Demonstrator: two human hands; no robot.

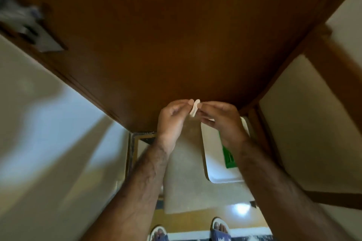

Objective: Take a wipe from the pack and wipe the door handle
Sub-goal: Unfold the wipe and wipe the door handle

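A small folded whitish wipe (pixel 194 108) is pinched between the fingertips of both hands, low in front of the brown wooden door (pixel 176 35). My left hand (pixel 172 121) grips its left side and my right hand (pixel 221 121) its right side. The door handle (pixel 29 25), a metal lever on a plate, is at the far upper left, blurred by motion and well away from both hands. A green wipe pack (pixel 228 156) lies on a white tray-like surface (pixel 212 152) below my right hand, partly hidden by my right forearm.
Cream walls flank the door on both sides, and the brown door frame (pixel 331 48) runs along the right. A beige mat or floor patch (pixel 188 182) lies under my arms. My feet in sandals (pixel 219 229) stand on a yellowish floor at the bottom.
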